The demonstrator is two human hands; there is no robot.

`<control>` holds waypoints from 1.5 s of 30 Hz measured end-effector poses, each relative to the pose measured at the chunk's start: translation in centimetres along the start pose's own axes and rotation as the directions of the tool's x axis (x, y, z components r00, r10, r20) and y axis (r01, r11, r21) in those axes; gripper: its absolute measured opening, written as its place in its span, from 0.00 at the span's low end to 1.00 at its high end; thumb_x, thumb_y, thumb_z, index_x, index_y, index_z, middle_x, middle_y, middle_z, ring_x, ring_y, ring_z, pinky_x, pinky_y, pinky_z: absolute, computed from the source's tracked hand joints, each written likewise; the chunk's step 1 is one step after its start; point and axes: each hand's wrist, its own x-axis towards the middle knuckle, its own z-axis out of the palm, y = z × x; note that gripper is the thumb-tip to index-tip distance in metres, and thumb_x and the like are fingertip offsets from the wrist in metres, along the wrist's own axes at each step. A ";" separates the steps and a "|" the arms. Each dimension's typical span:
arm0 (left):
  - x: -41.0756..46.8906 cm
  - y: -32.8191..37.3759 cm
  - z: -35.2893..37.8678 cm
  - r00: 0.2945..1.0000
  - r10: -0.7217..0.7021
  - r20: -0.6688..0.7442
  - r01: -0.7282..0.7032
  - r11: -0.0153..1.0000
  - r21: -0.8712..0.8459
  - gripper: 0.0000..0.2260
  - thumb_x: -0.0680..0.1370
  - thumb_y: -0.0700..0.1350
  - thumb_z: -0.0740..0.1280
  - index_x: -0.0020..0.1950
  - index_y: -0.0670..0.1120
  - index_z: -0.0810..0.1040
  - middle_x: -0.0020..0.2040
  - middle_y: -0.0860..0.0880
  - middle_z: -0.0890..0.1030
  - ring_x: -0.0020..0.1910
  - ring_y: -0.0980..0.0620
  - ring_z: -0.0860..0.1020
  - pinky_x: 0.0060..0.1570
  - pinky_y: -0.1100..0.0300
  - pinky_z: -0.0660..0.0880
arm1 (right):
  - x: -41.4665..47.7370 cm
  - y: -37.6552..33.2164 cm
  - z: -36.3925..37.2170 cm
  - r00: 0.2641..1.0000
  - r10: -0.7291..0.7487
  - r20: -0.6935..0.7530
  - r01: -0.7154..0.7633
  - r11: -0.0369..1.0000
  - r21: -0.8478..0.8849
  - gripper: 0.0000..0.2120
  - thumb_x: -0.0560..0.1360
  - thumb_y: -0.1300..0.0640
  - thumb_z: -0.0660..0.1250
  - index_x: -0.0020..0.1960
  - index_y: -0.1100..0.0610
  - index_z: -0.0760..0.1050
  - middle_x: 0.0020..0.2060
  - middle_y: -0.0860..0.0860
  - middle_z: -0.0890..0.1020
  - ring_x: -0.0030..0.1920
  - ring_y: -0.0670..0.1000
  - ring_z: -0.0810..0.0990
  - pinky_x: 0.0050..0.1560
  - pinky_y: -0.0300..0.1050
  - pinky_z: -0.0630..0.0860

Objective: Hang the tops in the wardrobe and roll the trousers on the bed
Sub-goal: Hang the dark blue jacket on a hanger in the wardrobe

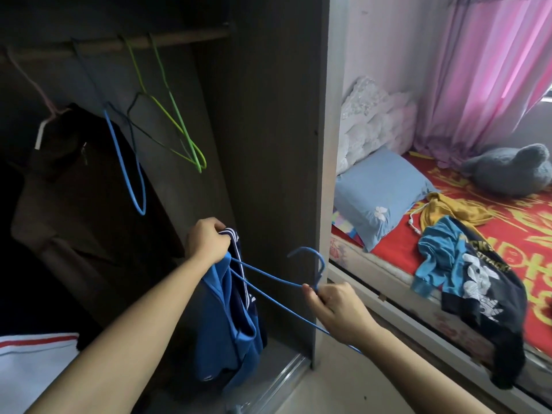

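- Fingers [219,227] of our left hand [206,242] are clenched round the striped collar of the blue top [227,318], which hangs low in front of the open wardrobe [268,144]. Our right hand [331,300] pinches the neck of the blue hanger [268,273] just below its hook.
- We judge the main risk to be the hanger's thin shoulder snagging, or slipping back out of the neck opening, since the wire enters at a slant and the cloth is bunched there.
- Loosening the left grip too soon would likely drop the top to the wardrobe floor.
- High above our hands runs the rail [119,44], and the empty green hangers [179,127] on it could tangle with our hook (they hang close together, crossing each other).
- We read the top as smooth sportswear, soft and limp, with white stripes on dark trim; it may slide off coated wire.
- Slim and coated, the hanger looks springy, with a curved open hook.
- More crumpled clothes [472,279] lie on the bed [507,234], one draped over its edge and, we think, liable to slip off.
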 end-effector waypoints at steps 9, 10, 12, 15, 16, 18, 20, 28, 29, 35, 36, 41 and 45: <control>-2.6 1.3 -1.5 0.971 0.043 0.237 0.041 0.940 -0.340 0.03 0.65 0.46 0.72 0.32 0.54 0.83 0.31 0.53 0.83 0.36 0.53 0.82 0.36 0.57 0.77 | 6.7 -3.8 5.5 0.937 0.314 0.152 -0.340 0.918 0.203 0.21 0.83 0.45 0.55 0.45 0.55 0.82 0.29 0.46 0.77 0.28 0.42 0.73 0.32 0.40 0.69; -2.7 1.2 -1.7 0.968 0.062 0.242 0.025 0.940 -0.339 0.01 0.65 0.48 0.73 0.34 0.52 0.83 0.32 0.52 0.83 0.36 0.52 0.81 0.36 0.55 0.77 | 7.3 -4.0 5.3 0.940 0.316 0.124 -0.337 0.915 0.220 0.22 0.83 0.44 0.56 0.42 0.56 0.81 0.28 0.47 0.77 0.28 0.44 0.73 0.34 0.44 0.71; -2.5 0.2 -2.5 0.966 0.146 0.213 -0.101 0.972 -0.210 0.04 0.67 0.50 0.73 0.39 0.53 0.82 0.35 0.54 0.81 0.38 0.54 0.80 0.38 0.57 0.74 | 8.5 -4.6 4.6 0.972 0.226 0.062 -0.234 0.943 0.235 0.25 0.82 0.42 0.56 0.38 0.57 0.78 0.29 0.49 0.79 0.30 0.49 0.77 0.37 0.52 0.74; -1.7 -0.8 -3.6 0.908 0.388 0.159 -0.406 0.907 0.109 0.10 0.68 0.53 0.74 0.47 0.56 0.81 0.57 0.54 0.75 0.61 0.53 0.71 0.62 0.57 0.68 | 9.7 -5.3 3.3 0.998 0.058 -0.023 -0.051 0.971 0.232 0.28 0.82 0.40 0.54 0.36 0.58 0.76 0.26 0.49 0.77 0.28 0.48 0.75 0.33 0.50 0.72; -1.5 -0.9 -3.9 0.883 0.422 0.204 -0.449 0.887 0.111 0.13 0.68 0.54 0.75 0.50 0.55 0.79 0.63 0.53 0.73 0.67 0.52 0.67 0.69 0.55 0.61 | 10.0 -5.4 2.8 0.998 0.024 -0.055 -0.011 0.973 0.230 0.27 0.82 0.41 0.55 0.35 0.58 0.76 0.24 0.47 0.75 0.27 0.47 0.74 0.31 0.47 0.70; -1.3 -0.8 -4.4 0.860 0.380 0.341 -0.429 0.900 0.079 0.20 0.69 0.61 0.74 0.55 0.55 0.74 0.61 0.54 0.74 0.70 0.51 0.65 0.74 0.52 0.51 | 10.6 -5.4 2.0 0.994 -0.014 -0.104 0.036 0.976 0.213 0.26 0.83 0.43 0.55 0.35 0.58 0.75 0.24 0.47 0.74 0.26 0.47 0.73 0.31 0.47 0.70; -1.1 -0.8 -4.8 0.856 0.277 0.437 -0.344 0.935 0.082 0.24 0.66 0.66 0.73 0.55 0.59 0.70 0.56 0.54 0.72 0.64 0.50 0.64 0.67 0.52 0.58 | 11.0 -5.1 1.1 0.994 -0.036 -0.107 0.052 0.988 0.143 0.25 0.83 0.44 0.56 0.35 0.59 0.74 0.26 0.50 0.75 0.27 0.50 0.74 0.33 0.55 0.72; -1.8 1.4 -3.1 0.898 0.401 0.181 -0.411 0.911 0.021 0.17 0.70 0.54 0.74 0.46 0.55 0.65 0.42 0.58 0.71 0.49 0.52 0.66 0.50 0.54 0.58 | 9.1 -2.7 1.3 0.895 -0.176 -0.409 0.014 0.929 -0.369 0.22 0.75 0.47 0.70 0.66 0.54 0.71 0.58 0.53 0.72 0.55 0.53 0.74 0.53 0.50 0.75; -1.9 2.0 -2.9 0.886 0.439 0.151 -0.448 0.893 0.033 0.16 0.71 0.53 0.73 0.45 0.55 0.64 0.41 0.57 0.72 0.49 0.51 0.68 0.49 0.53 0.58 | 8.5 -2.2 2.1 0.880 -0.180 -0.439 -0.010 0.918 -0.395 0.28 0.74 0.48 0.71 0.69 0.55 0.67 0.63 0.54 0.69 0.61 0.54 0.71 0.60 0.53 0.71; -1.6 4.5 -3.1 0.856 0.517 -0.022 -0.508 0.847 0.154 0.16 0.72 0.45 0.71 0.47 0.53 0.63 0.40 0.59 0.68 0.47 0.52 0.66 0.45 0.55 0.52 | 4.4 -0.1 5.7 0.872 -0.230 -0.433 0.024 0.901 -0.433 0.25 0.75 0.46 0.66 0.69 0.53 0.67 0.68 0.58 0.66 0.68 0.60 0.69 0.70 0.53 0.60; -1.5 4.8 -3.3 0.853 0.521 -0.036 -0.510 0.846 0.159 0.16 0.72 0.45 0.72 0.47 0.53 0.63 0.40 0.59 0.68 0.47 0.53 0.65 0.46 0.54 0.53 | 3.8 -0.1 6.3 0.909 -0.185 -0.372 0.018 0.912 -0.409 0.21 0.75 0.43 0.65 0.64 0.51 0.70 0.61 0.53 0.70 0.60 0.58 0.74 0.63 0.51 0.67; -2.1 6.4 -5.0 0.800 0.589 -0.117 -0.573 0.807 0.142 0.18 0.71 0.44 0.73 0.52 0.55 0.67 0.38 0.63 0.68 0.46 0.56 0.66 0.45 0.57 0.51 | 3.3 -0.2 9.4 0.917 0.394 0.058 -0.366 0.890 -0.271 0.26 0.71 0.29 0.61 0.53 0.50 0.66 0.48 0.47 0.73 0.51 0.54 0.78 0.43 0.47 0.70; -2.5 6.2 -6.8 0.777 0.607 -0.169 -0.590 0.795 0.142 0.21 0.71 0.42 0.73 0.58 0.58 0.70 0.40 0.63 0.71 0.48 0.56 0.68 0.45 0.57 0.51 | 4.2 0.3 10.5 0.871 0.473 0.134 -0.435 0.869 -0.237 0.18 0.76 0.40 0.61 0.51 0.55 0.72 0.50 0.53 0.79 0.52 0.58 0.80 0.45 0.48 0.73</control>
